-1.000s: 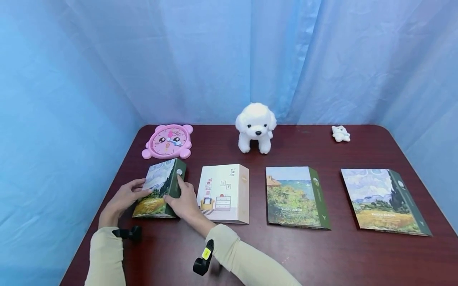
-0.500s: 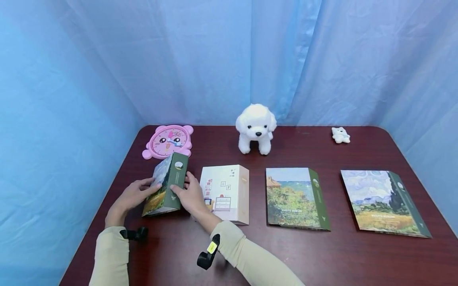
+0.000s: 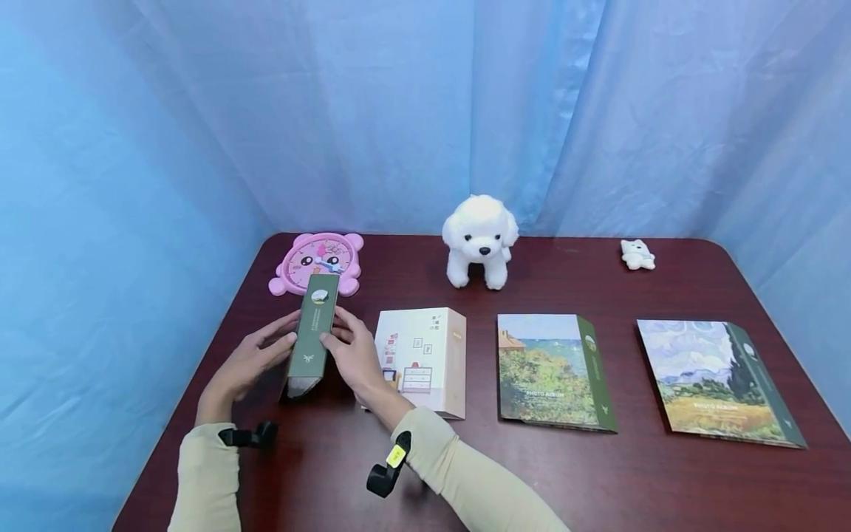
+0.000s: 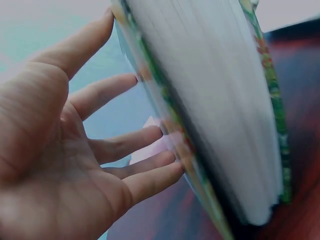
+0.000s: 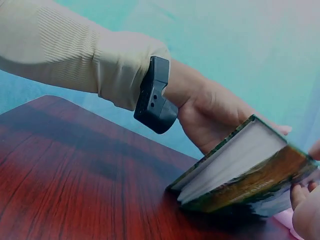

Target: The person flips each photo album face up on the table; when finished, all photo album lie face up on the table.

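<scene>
A photo album (image 3: 311,325) with a dark green spine stands tilted at the table's left side, spine up, between my two hands. In the left wrist view its white page block (image 4: 210,100) shows between the covers. My left hand (image 3: 253,358) rests spread, nearly straight fingertips (image 4: 150,135) against the painted left cover. My right hand (image 3: 355,355) holds the other side, thumb at the spine's edge and fingers bent onto the cover. From the right wrist view, the album's lower edge (image 5: 180,200) sits right at the tabletop, and the right fingers (image 5: 300,197) touch the cover.
A pink toy clock (image 3: 315,258) lies just behind the album. To the right are a cream album (image 3: 419,355), a garden-picture album (image 3: 538,377) and a wheat-field album (image 3: 711,377). A white plush dog (image 3: 480,240) and small white bear figure (image 3: 637,254) stand at the back.
The photo album has turned up from lying nearly flat, cover up, to standing with its spine on top. The hands moved with it, the right thumb sliding onto the spine's edge.
</scene>
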A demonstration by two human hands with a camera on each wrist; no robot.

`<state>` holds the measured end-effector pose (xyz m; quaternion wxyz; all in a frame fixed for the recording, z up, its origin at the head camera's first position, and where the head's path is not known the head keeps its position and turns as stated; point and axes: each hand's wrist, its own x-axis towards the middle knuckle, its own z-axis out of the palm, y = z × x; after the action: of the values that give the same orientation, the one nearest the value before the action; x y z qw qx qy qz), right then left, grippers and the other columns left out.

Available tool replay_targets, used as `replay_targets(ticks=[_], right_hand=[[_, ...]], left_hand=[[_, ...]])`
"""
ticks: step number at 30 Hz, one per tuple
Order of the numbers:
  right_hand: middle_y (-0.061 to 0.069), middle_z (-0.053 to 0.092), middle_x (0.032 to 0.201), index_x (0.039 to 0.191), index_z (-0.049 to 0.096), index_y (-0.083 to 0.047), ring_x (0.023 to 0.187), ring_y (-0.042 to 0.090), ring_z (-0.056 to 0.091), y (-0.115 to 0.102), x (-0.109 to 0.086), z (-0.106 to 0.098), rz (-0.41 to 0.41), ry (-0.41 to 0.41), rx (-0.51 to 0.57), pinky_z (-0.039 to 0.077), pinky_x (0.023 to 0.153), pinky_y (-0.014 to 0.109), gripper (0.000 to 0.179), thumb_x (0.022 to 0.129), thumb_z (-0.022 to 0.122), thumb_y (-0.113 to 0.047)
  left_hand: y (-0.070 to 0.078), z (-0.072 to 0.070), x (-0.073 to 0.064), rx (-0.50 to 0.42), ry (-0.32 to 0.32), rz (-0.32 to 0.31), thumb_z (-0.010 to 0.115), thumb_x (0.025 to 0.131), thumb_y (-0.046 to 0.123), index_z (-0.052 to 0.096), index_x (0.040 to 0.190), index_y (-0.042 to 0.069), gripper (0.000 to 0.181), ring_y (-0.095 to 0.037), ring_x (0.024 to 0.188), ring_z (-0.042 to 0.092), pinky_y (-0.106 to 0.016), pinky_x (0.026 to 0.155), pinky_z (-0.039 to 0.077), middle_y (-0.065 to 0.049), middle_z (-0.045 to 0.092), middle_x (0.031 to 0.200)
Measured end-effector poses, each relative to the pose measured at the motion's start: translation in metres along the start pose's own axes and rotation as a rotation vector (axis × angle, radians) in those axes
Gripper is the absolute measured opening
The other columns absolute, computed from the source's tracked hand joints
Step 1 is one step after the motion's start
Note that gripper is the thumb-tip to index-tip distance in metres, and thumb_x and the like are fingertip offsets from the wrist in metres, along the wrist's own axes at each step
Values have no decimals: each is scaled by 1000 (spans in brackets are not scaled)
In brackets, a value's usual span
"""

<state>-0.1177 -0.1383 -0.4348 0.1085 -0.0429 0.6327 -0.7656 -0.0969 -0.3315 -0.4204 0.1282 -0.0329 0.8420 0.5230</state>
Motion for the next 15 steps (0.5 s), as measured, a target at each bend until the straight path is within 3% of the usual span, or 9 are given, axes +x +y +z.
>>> replay_targets(ticks=[7,15], right_hand=[[12,54,126,135,56,-13,109,19,61,-7,1,3,-75,-11,31,50,90,25,45,90,60,-8],[10,53,129,137,54,-17,111,15,60,-9,2,11,-95,-34,-41,49,91,23,45,92,60,-14]], left_hand=[[11,-5,-1,-111,-8,46,54,97,35,28,152,28,61,-19,119,54,-31,94,50,-16,30,151],[14,-12,-3,-167,7,75,53,98,28,27,152,32,60,-10,112,54,-32,89,54,-17,28,150]])
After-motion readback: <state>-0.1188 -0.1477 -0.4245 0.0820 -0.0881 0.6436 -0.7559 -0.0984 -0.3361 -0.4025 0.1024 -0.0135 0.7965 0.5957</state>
